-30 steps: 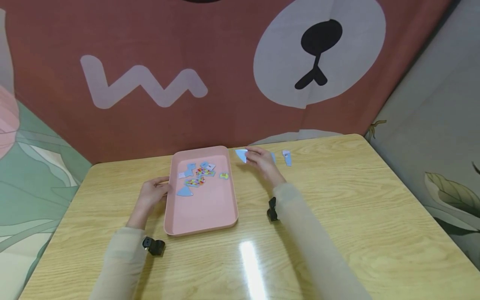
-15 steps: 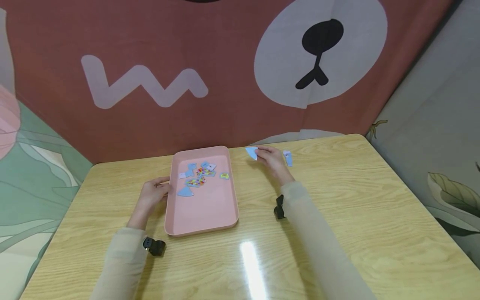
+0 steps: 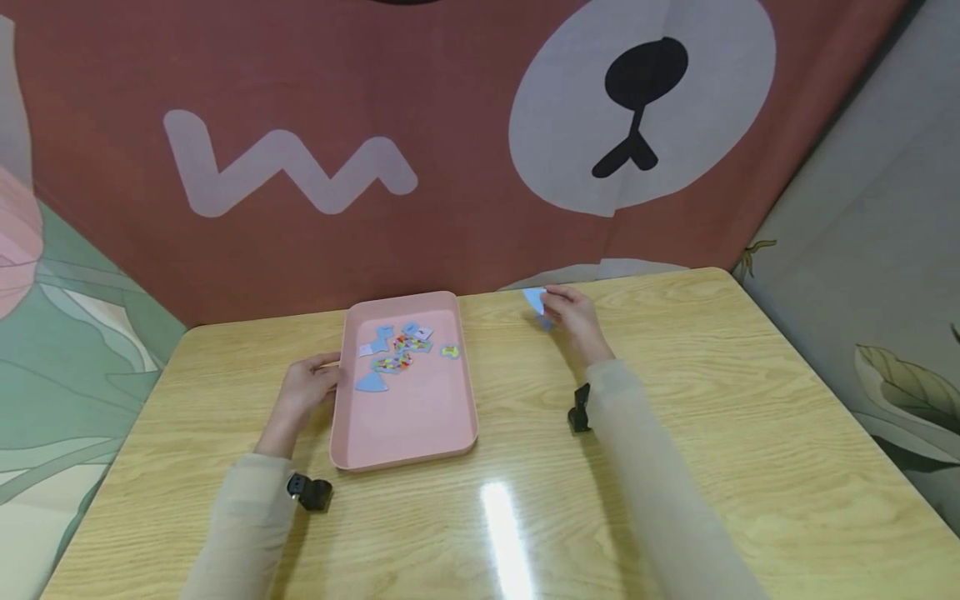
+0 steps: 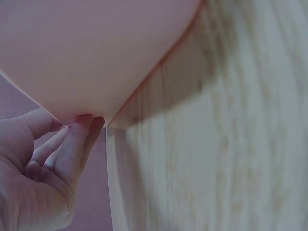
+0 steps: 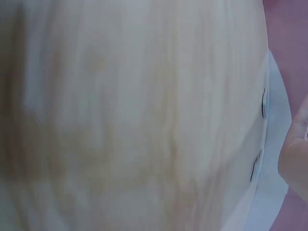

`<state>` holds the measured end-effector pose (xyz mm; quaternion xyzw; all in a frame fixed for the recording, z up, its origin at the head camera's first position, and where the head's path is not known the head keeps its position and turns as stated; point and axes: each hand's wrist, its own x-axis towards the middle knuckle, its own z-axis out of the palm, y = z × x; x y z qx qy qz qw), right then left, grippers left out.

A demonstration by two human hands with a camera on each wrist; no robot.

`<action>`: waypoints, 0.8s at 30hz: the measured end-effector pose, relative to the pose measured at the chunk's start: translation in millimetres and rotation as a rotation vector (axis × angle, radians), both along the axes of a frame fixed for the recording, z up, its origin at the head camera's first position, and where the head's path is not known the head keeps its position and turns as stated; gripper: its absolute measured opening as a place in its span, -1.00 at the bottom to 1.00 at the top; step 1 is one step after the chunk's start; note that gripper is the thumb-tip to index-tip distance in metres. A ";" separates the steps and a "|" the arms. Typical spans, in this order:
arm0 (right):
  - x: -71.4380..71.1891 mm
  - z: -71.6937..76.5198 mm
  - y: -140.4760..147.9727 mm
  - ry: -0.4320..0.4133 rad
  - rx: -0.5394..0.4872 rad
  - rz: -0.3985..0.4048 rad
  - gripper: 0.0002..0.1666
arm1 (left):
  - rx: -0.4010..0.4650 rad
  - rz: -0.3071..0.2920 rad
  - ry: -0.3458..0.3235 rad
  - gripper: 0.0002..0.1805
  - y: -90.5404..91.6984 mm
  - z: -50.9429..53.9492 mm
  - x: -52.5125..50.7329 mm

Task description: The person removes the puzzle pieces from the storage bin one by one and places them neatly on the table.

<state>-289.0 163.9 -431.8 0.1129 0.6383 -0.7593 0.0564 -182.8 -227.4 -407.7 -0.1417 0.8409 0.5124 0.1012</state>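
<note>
A pink tray (image 3: 405,425) lies on the wooden table, with several blue and multicoloured puzzle pieces (image 3: 392,363) in its upper half. At its left side, my left hand (image 3: 302,392) grips the tray wall between thumb and fingers; the left wrist view shows these fingers against the outer wall (image 4: 101,91). My right hand (image 3: 573,321) pinches a light blue puzzle piece (image 3: 534,299) above the table's far edge. Just below it another blue piece (image 3: 545,322) lies on the table, partly behind the hand. In the right wrist view only part of the right hand (image 5: 294,156) shows.
A reddish-brown cloth (image 3: 465,233) with a cartoon face hangs behind the wooden table (image 3: 675,400). Two thin pieces, one nearer (image 5: 256,166) and one farther (image 5: 264,103), lie near the table edge in the right wrist view. Each wrist wears a black camera.
My right hand has moved to the right along the far edge with the blue puzzle piece, and now covers the piece lying farther right. The left hand and tray stay put.
</note>
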 end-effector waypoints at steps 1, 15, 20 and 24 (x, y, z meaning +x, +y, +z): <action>1.2 3.1 1.9 -0.004 0.000 -0.001 -0.48 | 0.000 0.001 -0.002 -0.43 0.1 0.2 0.0; 10.3 23.1 31.3 -0.028 -0.101 -0.097 -0.74 | -0.004 0.010 -0.006 -0.43 -1.1 -2.1 -1.7; 10.8 22.6 43.2 -0.034 -0.102 -0.140 -0.87 | -0.003 0.010 -0.002 -0.44 -1.2 -2.5 -1.6; 10.4 20.6 51.5 -0.034 -0.104 -0.193 -0.85 | -0.003 0.012 -0.002 -0.44 -0.9 -2.5 -1.7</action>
